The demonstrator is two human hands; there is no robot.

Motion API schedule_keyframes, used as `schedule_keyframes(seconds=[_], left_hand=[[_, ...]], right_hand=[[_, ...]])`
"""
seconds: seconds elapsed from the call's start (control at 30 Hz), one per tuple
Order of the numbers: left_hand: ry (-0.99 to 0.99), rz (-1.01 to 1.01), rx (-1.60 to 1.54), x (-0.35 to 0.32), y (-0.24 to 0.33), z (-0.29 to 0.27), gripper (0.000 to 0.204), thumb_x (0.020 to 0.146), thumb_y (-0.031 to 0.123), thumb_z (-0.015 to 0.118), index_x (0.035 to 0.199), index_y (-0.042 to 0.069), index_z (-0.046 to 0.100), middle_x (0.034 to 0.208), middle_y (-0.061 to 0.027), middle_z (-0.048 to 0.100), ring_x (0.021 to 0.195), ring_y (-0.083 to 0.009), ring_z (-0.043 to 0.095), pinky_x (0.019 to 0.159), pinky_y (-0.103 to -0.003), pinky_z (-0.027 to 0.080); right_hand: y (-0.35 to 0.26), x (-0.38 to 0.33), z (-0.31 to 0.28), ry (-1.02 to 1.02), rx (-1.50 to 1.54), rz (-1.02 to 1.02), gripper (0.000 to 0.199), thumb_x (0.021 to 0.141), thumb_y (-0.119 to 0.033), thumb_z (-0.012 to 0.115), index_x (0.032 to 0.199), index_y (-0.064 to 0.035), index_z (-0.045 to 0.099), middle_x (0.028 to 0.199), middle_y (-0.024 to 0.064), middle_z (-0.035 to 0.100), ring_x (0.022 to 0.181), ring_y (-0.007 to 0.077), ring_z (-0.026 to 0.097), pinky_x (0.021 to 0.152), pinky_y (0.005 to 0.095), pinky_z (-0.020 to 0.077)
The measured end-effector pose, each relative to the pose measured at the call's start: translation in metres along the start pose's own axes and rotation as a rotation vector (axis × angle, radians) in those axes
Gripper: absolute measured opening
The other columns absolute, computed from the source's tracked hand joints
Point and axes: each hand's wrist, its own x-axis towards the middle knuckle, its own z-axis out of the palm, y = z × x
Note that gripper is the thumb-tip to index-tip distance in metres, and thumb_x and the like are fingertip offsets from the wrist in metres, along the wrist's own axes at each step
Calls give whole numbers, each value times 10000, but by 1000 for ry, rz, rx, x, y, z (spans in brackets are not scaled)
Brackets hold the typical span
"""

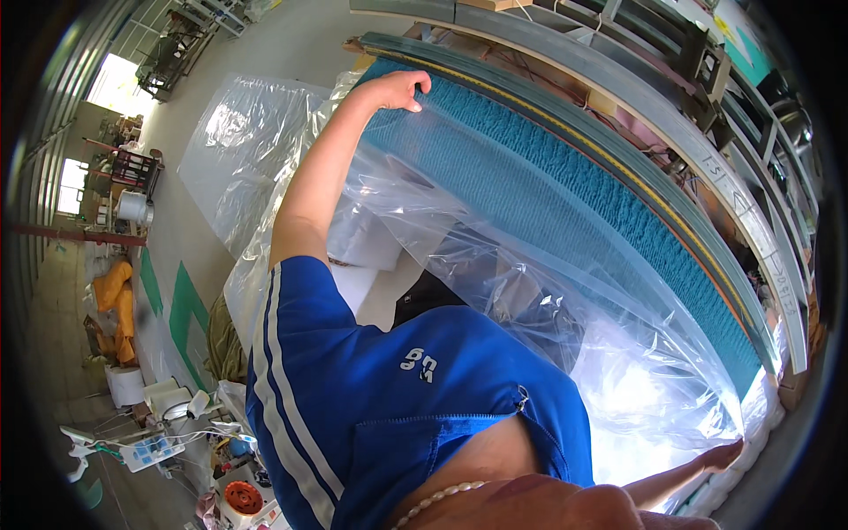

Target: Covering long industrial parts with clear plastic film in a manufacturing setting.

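Teal ribbed fabric [521, 124] lies along a long frame that curves across the upper right. A clear plastic sheet [565, 221] covers part of it and hangs down toward my body in shiny folds. At the fabric's far left end, my left hand [397, 90] has its fingers curled and thumb bent in, pinching the sheet's edge. My right hand [723, 455] is at the opposite end, low on the right, gripping the sheet's other corner, where the film is drawn into a point. Its fingertips are partly hidden. The sheet's upper edge stretches between both hands across the fabric.
Beyond the fabric run a yellow-striped rail [565, 113] and a grey metal beam [707, 163]. More clear plastic [238, 150] spreads over the floor at left. Farther left are orange cloth [115, 305], green floor strips [183, 309] and a cluttered area with an orange round part [243, 497].
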Motion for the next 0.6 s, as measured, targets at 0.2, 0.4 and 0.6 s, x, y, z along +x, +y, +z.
schedule_keyframes(seconds=[0.2, 0.4, 0.6], left_hand=[[-241, 128, -48, 4, -5, -8, 233, 722, 72, 652, 927, 76, 541, 808, -7, 532, 768, -127, 506, 703, -272, 419], [20, 182, -1074, -48, -16, -21, 139, 854, 125, 577, 973, 66, 534, 1021, -149, 617, 995, -269, 591, 905, -398, 453], [529, 380, -1328, -50, -7, -45, 193, 839, 79, 569, 1015, 34, 502, 922, -173, 617, 861, -308, 619, 785, -403, 507]], right_hand=[[29, -27, 6, -28, -43, 53, 289, 954, -215, 391, 1093, -70, 599, 1095, 36, 615, 971, 165, 599, 803, 240, 475], [26, -8, 13, -109, 368, -25, 327, 945, -207, 412, 1153, -6, 564, 1122, 92, 595, 1013, 173, 566, 853, 266, 457], [-11, 27, -26, -319, 849, -162, 338, 900, -239, 507, 1142, -10, 570, 1133, 115, 576, 1042, 201, 532, 910, 293, 404]])
